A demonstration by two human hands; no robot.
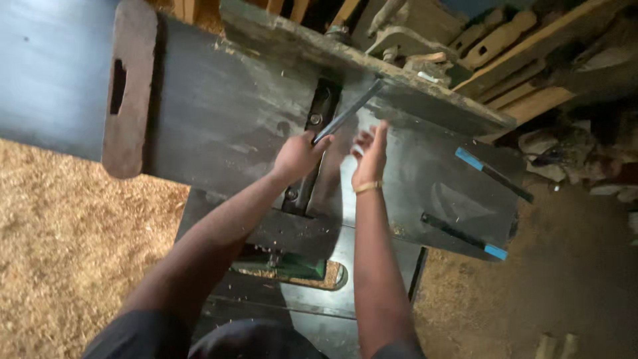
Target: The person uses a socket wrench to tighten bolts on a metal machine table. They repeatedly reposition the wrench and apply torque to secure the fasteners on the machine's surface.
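My left hand [297, 157] is closed around the lower end of a long flat metal blade [348, 111], which slants up to the right above the dark slot [312, 149] in the machine's black steel table [226, 126]. My right hand [371, 156] hovers just right of the blade with fingers spread, holding nothing; a gold bracelet [367, 187] circles its wrist. Bolts show in the slot below the left hand.
Two dark tools with blue tips [492, 173] [463, 236] lie on the table's right part. A rusty fence [128, 86] crosses the table at left. Wood offcuts [518, 60] pile behind. Sawdust [60, 252] covers the floor. A green machine base [286, 266] sits below.
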